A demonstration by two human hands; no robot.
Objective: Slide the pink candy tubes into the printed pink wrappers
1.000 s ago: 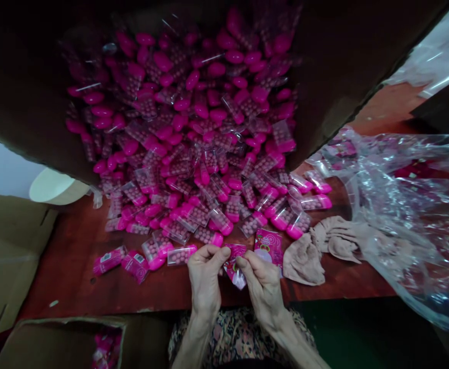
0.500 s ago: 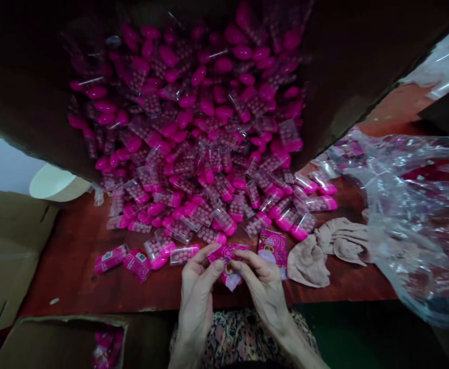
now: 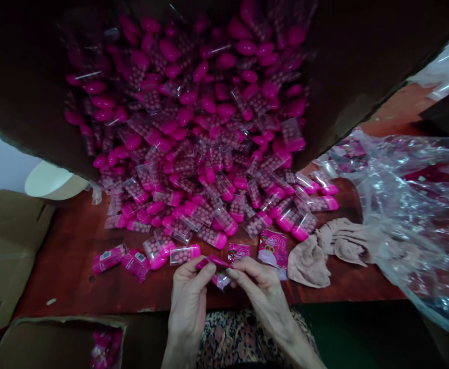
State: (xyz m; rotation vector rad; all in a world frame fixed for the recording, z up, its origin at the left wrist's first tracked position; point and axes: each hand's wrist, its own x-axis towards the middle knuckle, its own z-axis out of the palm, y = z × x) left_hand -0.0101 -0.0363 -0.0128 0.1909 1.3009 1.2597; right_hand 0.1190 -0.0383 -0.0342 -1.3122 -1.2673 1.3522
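Between my two hands, above the table's front edge, is a pink printed plastic wrapper point(image 3: 220, 279) with a clear lower end. My left hand point(image 3: 189, 294) pinches its left side between thumb and fingers. My right hand point(image 3: 262, 292) is closed in a pinch at the wrapper's right edge. Just beyond my fingertips lies another flat pink wrapper point(image 3: 239, 251), and a larger one point(image 3: 272, 248) is to its right. A clear container point(image 3: 185, 254) of small pink balls with a pink cap lies close to my left fingertips.
A big carton point(image 3: 347, 66) on its side spills a heap of capped containers point(image 3: 209, 169) onto the red table point(image 3: 70, 287). Two wrapped packs point(image 3: 137, 265) lie left. At right are a crumpled cloth point(image 3: 309, 259) and clear plastic bag point(image 3: 412, 205). An open box point(image 3: 63, 341) stands lower left.
The wrapper in my hands has tilted and folded, so less of its printed face shows. Both hands have shifted slightly down, the left also leftward. A flat wrapper beyond them is now uncovered.
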